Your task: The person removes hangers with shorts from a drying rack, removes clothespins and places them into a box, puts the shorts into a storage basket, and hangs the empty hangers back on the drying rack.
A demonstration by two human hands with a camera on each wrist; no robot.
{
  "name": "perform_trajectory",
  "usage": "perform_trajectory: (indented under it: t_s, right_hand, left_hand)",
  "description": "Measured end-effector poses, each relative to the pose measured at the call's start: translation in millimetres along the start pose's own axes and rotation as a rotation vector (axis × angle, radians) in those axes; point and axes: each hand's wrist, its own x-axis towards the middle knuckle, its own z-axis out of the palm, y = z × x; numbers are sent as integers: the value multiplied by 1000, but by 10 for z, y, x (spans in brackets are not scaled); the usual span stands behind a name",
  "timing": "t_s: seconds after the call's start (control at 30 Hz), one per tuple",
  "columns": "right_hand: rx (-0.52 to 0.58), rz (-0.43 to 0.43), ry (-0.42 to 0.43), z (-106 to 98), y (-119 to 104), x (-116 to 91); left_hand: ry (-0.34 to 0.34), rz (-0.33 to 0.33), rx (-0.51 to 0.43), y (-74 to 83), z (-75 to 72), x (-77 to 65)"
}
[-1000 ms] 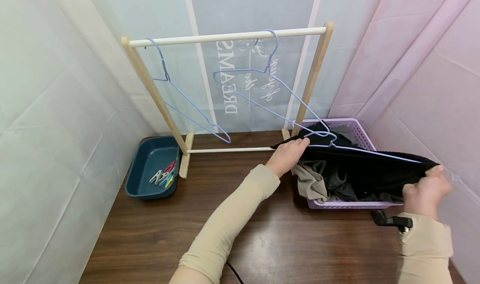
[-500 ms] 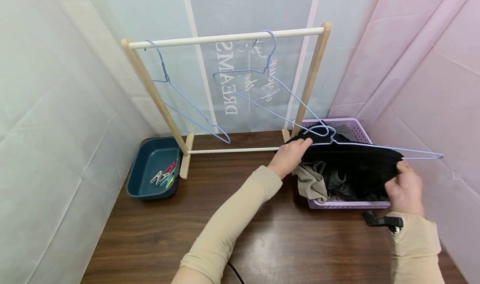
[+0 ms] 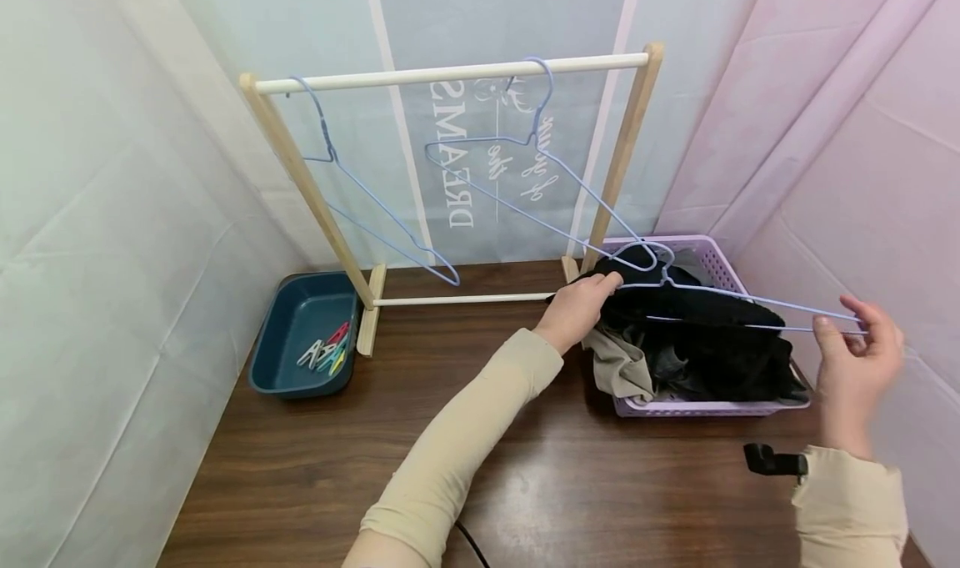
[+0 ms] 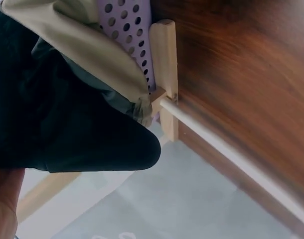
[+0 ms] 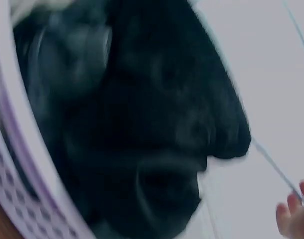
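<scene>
My left hand [image 3: 579,308] grips the black garment [image 3: 697,305] and the left part of a light-blue wire hanger [image 3: 795,305] above the laundry basket. The hanger's hook points up and away, and its right arm sticks out bare past the cloth. At that bare end, the thumb and fingers of my right hand [image 3: 858,364] pinch the wire. In the left wrist view, fingertips [image 4: 7,186] show at the edge of the dark cloth, which hangs in a rounded corner. The right wrist view is blurred, with the hanger wire [image 5: 274,162] running from the cloth to the fingers.
Below is a lilac perforated basket [image 3: 697,408] with grey and beige clothes [image 3: 622,364]. A wooden rack [image 3: 450,74] bears two hangers, one [image 3: 581,180] reaching down near the basket. At left stands a dark-blue tub [image 3: 266,359] with several clothespins [image 3: 326,353].
My right hand has pulled the garment's right edge leftward off the hanger's end, let go of it, and moved back right to the bare wire. The left hand keeps its grip.
</scene>
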Motion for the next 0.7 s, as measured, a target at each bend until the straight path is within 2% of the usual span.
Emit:
perform_trajectory:
  t_s: [0.07, 0.17, 0.23, 0.33, 0.43, 0.57, 0.7]
  right_hand:
    - [-74, -78, -112, -82, 17, 5]
    - [-5, -110, -232, -194, 38, 21]
    - [43, -92, -260, -250, 43, 29]
    - [130, -37, -229, -298, 37, 33]
    - [207, 29, -170, -341, 21, 35]
    - [257, 83, -111, -386, 3, 46]
    - [337, 129, -42, -425, -16, 80]
  left_hand:
    - [-4, -18, -41, -19, 7, 8]
    - [-4, -20, -95, -48, 31, 19]
    - [-1, -4, -132, -66, 48, 24]
    - [-6, 22, -172, -97, 74, 18]
    - [-20, 34, -158, -137, 106, -19]
    - [-8, 4, -110, -188, 137, -81]
    - [3, -44, -112, -199, 127, -97]
